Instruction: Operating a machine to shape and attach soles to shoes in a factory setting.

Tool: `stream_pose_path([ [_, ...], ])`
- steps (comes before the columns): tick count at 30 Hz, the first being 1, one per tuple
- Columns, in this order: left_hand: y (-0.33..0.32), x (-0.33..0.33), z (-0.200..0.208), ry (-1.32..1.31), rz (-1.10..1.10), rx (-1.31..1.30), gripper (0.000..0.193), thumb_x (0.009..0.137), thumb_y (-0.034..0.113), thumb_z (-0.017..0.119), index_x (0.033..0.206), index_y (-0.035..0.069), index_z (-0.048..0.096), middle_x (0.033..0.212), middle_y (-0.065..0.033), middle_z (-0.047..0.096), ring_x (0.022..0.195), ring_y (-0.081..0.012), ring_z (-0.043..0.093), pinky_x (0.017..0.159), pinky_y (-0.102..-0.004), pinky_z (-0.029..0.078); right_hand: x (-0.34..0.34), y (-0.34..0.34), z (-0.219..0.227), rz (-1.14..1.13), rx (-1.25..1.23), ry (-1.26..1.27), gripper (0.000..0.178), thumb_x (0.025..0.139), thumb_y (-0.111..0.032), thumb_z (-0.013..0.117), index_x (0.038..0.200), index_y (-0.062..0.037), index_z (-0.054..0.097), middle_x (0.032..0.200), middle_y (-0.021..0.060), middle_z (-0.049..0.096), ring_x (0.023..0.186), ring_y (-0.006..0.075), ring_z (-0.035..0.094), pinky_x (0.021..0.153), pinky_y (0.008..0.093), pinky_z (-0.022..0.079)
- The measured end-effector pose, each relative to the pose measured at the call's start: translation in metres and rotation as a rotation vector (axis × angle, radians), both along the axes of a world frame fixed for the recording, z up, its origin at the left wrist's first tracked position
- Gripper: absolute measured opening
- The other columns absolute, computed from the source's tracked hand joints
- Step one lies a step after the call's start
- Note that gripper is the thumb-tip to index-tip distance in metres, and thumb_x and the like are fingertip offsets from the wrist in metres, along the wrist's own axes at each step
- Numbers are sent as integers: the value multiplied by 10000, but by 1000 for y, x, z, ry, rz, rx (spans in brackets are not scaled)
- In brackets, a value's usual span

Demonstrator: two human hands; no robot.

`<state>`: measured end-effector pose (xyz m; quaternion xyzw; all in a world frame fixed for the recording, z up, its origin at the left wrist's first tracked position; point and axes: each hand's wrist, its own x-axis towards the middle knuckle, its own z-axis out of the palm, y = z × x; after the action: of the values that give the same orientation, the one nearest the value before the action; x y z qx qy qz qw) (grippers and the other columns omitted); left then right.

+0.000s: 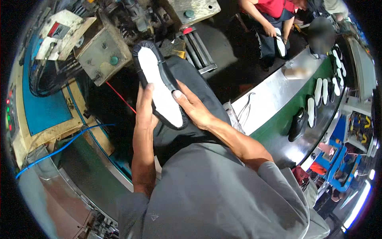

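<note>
A black shoe upper with a white sole-side board point(161, 89) lies bottom up between my hands, above my dark-trousered lap. Its black edge is gathered in folds round the end farther from me. My left hand point(145, 107) grips its left side, with the thumb resting on the white face. From the right, my right hand point(193, 105) holds the opposite edge, thumb also on the white board. The fingers of both hands are partly hidden beneath the shoe.
Ahead to the left stands a machine with a worn metal plate point(105, 55). A green conveyor belt point(274, 123) on the right carries several shoes, one a black shoe point(297, 124), beside a metal ledge point(254, 109). A co-worker in a red top point(274, 8) holds another white-bottomed shoe point(280, 43). A blue hose point(59, 149) runs at left.
</note>
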<state>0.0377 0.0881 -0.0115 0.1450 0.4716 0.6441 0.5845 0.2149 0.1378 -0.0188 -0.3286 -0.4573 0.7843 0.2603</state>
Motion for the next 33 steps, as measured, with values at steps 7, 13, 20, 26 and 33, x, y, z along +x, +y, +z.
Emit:
stream_pose_path([
  [7, -16, 42, 3, 1, -52, 207, 753, 1058, 378, 626, 1671, 49, 336, 1568, -155, 527, 1442, -296, 538, 1217, -466, 431, 18, -6, 7, -155, 129, -191, 674, 1157, -470, 509, 1633, 4, 461, 1469, 256, 640, 1419, 290, 569, 1208, 404, 409],
  [13, -82, 29, -19, 26, 104, 116, 669, 1040, 262, 679, 1603, 25, 406, 1425, -149, 622, 1282, -279, 641, 1104, -442, 532, 20, -2, 43, 474, 77, -477, 700, 1150, -516, 498, 1627, -4, 468, 1145, 208, 760, 1024, 235, 766, 877, 364, 612],
  [20, -222, -56, -69, -250, 616, -270, 772, 963, 243, 782, 1625, 103, 412, 1342, -168, 670, 1189, -349, 694, 1005, -539, 596, 59, -18, -12, 290, -77, -319, 475, 1149, -184, 594, 1546, 68, 523, 1083, 161, 785, 922, 165, 748, 834, 311, 624],
  [26, -372, -252, -91, 853, 972, -579, 878, 877, 92, 830, 1651, 29, 422, 1427, -141, 669, 1288, -304, 631, 1126, -404, 484, 79, -17, -25, 266, -145, -391, 454, 1143, -157, 585, 1516, 94, 522, 1107, 198, 780, 960, 239, 779, 872, 360, 648],
  [33, -267, -340, -129, 992, 400, -515, 448, 1025, 141, 713, 1447, 0, 666, 1192, -105, 732, 1090, -175, 669, 880, -319, 575, 114, -1, -27, 87, 141, -403, 425, 1135, -199, 607, 1472, 59, 591, 1139, 172, 788, 988, 226, 785, 901, 354, 651],
])
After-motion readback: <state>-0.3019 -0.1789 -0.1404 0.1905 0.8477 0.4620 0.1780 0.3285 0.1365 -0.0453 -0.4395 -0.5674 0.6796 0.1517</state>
